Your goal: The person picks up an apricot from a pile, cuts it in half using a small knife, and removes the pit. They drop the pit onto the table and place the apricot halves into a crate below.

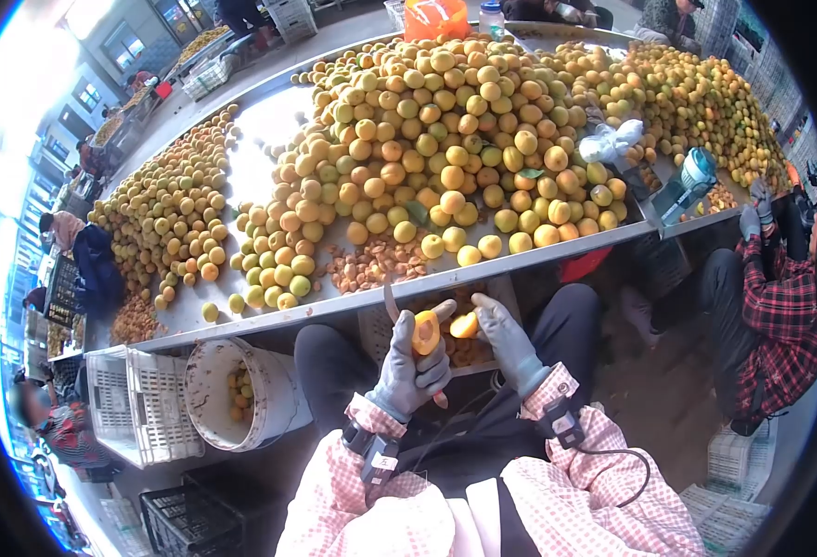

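My left hand point(408, 373), in a grey glove, is closed round an apricot half point(426, 332) whose orange cut face shows. A thin knife blade point(391, 303) sticks up from the same hand; its handle is mostly hidden in the palm. Another apricot half point(465, 325) is pinched between the fingertips of my gloved right hand point(510, 343), a short way from the first. Both hands are over a crate point(482, 364) of cut apricot pieces, between my knees. On the table just ahead lies a heap of apricot pits point(371, 266).
Whole apricots point(455, 121) are piled high on the metal table point(269, 322), whose raised edge runs before me. At left stand a white bucket point(206, 408) with fruit inside and white crates point(139, 404). A co-worker in a plaid shirt point(784, 311) sits at right, near a teal-lidded bottle point(697, 169).
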A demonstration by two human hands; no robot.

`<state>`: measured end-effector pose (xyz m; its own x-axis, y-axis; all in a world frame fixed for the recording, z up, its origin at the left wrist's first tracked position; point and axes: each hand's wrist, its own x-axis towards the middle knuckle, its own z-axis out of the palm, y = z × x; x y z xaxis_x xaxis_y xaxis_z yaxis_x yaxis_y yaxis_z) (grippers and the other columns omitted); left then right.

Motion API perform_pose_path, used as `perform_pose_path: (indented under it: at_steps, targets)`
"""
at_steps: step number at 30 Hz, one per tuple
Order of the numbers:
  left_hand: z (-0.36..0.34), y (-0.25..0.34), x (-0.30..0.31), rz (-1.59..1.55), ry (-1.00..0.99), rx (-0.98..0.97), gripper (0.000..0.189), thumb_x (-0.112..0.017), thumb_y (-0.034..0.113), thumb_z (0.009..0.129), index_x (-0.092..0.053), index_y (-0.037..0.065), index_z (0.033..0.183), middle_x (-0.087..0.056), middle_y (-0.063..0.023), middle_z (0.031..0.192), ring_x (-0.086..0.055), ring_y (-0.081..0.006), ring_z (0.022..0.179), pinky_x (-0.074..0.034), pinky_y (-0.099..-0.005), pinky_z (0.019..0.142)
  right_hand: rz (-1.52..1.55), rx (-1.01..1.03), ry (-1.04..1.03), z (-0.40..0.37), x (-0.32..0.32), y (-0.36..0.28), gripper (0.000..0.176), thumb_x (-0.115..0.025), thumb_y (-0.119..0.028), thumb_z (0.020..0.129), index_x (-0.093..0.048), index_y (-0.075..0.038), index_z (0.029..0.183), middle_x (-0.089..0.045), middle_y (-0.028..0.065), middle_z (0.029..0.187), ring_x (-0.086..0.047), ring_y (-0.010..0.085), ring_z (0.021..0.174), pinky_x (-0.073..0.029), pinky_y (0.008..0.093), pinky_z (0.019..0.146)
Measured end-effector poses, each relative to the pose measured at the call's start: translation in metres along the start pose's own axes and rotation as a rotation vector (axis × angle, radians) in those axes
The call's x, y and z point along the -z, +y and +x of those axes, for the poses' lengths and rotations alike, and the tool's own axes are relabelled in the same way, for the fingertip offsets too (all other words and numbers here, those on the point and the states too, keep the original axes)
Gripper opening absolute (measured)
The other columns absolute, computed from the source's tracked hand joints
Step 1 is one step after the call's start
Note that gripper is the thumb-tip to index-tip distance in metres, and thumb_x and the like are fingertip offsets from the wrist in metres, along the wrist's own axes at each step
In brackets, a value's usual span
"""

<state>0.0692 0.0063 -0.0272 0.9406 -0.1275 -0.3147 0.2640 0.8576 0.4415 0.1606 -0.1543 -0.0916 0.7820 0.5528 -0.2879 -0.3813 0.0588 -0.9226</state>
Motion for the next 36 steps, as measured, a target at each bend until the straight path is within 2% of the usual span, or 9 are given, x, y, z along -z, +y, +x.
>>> perform_pose_path:
  at_steps: [4,5,8,10,12,15,18,24,36]
  targets:
    - [0.000,-0.005,0.009,0.074,0.093,0.119,0.061,-0.046,0.063,0.091,-0.055,0.010,0.121,-0.030,0.0059,0.051,-0.026,-0.0065,0.036,-0.024,-0.0221,0.035,-0.012,0.167,-0.034,-0.017,-0.026,-0.023,0.062,-0.062,-0.020,0.092,-0.033,-0.003,0.144,-0.033,0.0133,0.148,-0.030,0.0233,0.138,-0.029,0.0371,0.111]
    - [-0.001,-0.009,0.011,0.123,0.183,0.144,0.052,-0.050,0.062,0.090,-0.059,0.011,0.098,-0.034,0.0059,0.051,-0.029,-0.0061,0.036,-0.024,-0.0217,0.035,-0.157,0.248,-0.184,-0.023,-0.030,-0.033,0.063,-0.065,-0.020,0.090,-0.034,-0.005,0.144,-0.035,0.0137,0.147,-0.032,0.0251,0.137,-0.030,0.0370,0.111]
    - [-0.004,-0.007,0.011,0.303,0.239,0.149,0.049,-0.051,0.061,0.090,-0.054,0.013,0.083,-0.038,0.0054,0.052,-0.032,-0.0062,0.036,-0.025,-0.0217,0.035,-0.117,0.189,-0.282,-0.027,-0.035,-0.028,0.059,-0.072,-0.017,0.084,-0.044,-0.006,0.136,-0.045,0.0145,0.139,-0.043,0.0281,0.129,-0.034,0.0377,0.107]
    - [-0.010,-0.004,0.003,0.440,0.236,0.159,0.045,-0.053,0.055,0.092,-0.056,0.011,0.084,-0.041,0.0047,0.053,-0.036,-0.0064,0.037,-0.027,-0.0215,0.035,-0.813,0.765,-0.016,-0.032,-0.031,-0.036,0.048,-0.074,-0.014,0.082,-0.051,-0.006,0.123,-0.054,0.0123,0.128,-0.051,0.0241,0.119,-0.041,0.0365,0.099]
    - [-0.010,-0.006,-0.004,0.675,0.290,0.049,0.040,-0.057,0.048,0.093,-0.057,0.009,0.085,-0.043,0.0041,0.054,-0.038,-0.0068,0.038,-0.028,-0.0217,0.035,-0.726,0.857,0.033,-0.038,-0.032,-0.030,0.039,-0.075,-0.010,0.080,-0.053,-0.007,0.112,-0.057,0.0090,0.117,-0.057,0.0193,0.104,-0.046,0.0320,0.087]
    - [-0.015,0.004,-0.009,0.702,0.243,0.003,0.034,-0.058,0.038,0.094,-0.064,0.005,0.095,-0.047,0.0024,0.055,-0.039,-0.0057,0.040,-0.028,-0.0207,0.036,0.217,-0.111,-0.062,-0.053,-0.021,-0.043,0.033,-0.069,-0.014,0.085,-0.051,-0.011,0.113,-0.060,0.0057,0.102,-0.058,0.0132,0.076,-0.048,0.0236,0.067]
    - [-0.020,0.013,-0.018,0.667,0.152,-0.060,0.032,-0.055,0.032,0.097,-0.066,0.002,0.102,-0.048,0.0017,0.055,-0.039,-0.0045,0.041,-0.029,-0.0200,0.038,0.528,-0.335,-0.293,-0.052,-0.002,-0.040,0.031,-0.065,-0.014,0.087,-0.049,-0.011,0.114,-0.063,0.0097,0.098,-0.063,0.0156,0.076,-0.046,0.0224,0.057]
    - [-0.025,0.011,-0.022,0.649,0.132,-0.140,0.033,-0.051,0.030,0.099,-0.065,0.000,0.103,-0.047,0.0015,0.055,-0.039,-0.0047,0.042,-0.031,-0.0193,0.039,0.532,-0.399,-0.252,-0.065,0.000,-0.023,0.020,-0.063,-0.017,0.091,-0.050,-0.009,0.104,-0.062,0.0080,0.094,-0.064,0.0156,0.077,-0.045,0.0213,0.055]
    - [-0.034,0.007,-0.017,0.360,-0.059,-0.216,0.037,-0.049,0.032,0.100,-0.062,-0.003,0.100,-0.039,0.0032,0.050,-0.032,-0.0060,0.035,-0.025,-0.0220,0.034,0.718,-0.514,-0.415,-0.092,-0.032,-0.027,0.041,-0.064,0.000,0.085,-0.047,-0.002,0.123,-0.056,0.0099,0.112,-0.061,0.0188,0.100,-0.051,0.0303,0.086]
